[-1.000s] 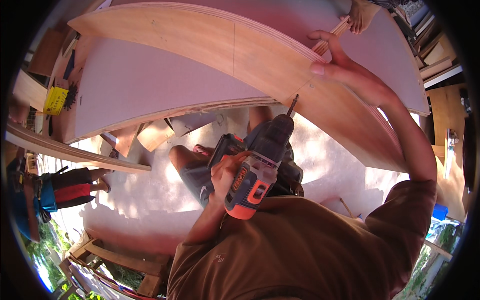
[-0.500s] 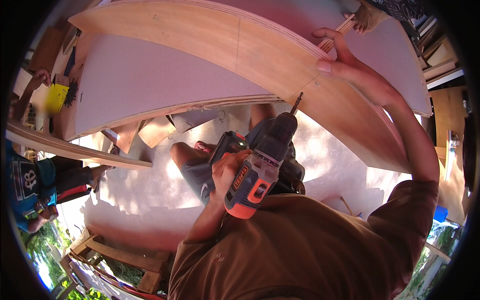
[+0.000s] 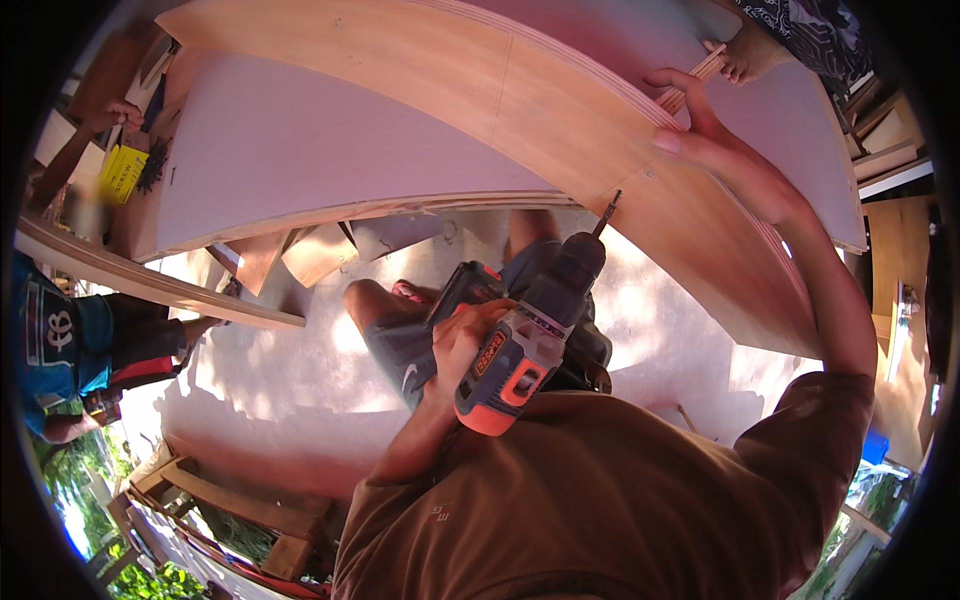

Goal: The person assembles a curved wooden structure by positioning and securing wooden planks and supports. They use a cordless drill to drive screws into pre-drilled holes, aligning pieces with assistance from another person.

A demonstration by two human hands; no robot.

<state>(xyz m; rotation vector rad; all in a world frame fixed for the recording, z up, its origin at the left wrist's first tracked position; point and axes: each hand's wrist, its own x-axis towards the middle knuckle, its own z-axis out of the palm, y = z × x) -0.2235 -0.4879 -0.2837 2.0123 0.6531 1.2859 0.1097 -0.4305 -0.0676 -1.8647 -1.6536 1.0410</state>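
My left hand (image 3: 465, 345) is wrapped round the handle of a black, grey and orange cordless drill (image 3: 530, 330). The drill's bit (image 3: 609, 212) points up toward a long, curved plywood board (image 3: 560, 125). Its tip overlaps the board's lower edge; whether they touch I cannot tell. To the right, my right hand (image 3: 725, 150) grips the board's upper edge, thumb on the face and the other fingers partly hidden behind. Beside its index finger a short layered plywood strip (image 3: 695, 80) sticks out. A faint pencil line and a small round mark show on the board near my thumb.
A pale panel (image 3: 330, 140) lies beyond the board. At the far left are a co-worker's hand (image 3: 120, 115), a yellow box (image 3: 122, 172) and dark screws (image 3: 152, 165). Another person's bare foot (image 3: 750, 58) rests at the upper right. Wood offcuts (image 3: 320, 255) lie on the floor.
The view has shifted slightly, while both my hands keep their holds and the drill stays by the board. At the far left, the co-worker's hand has moved right and farther away.
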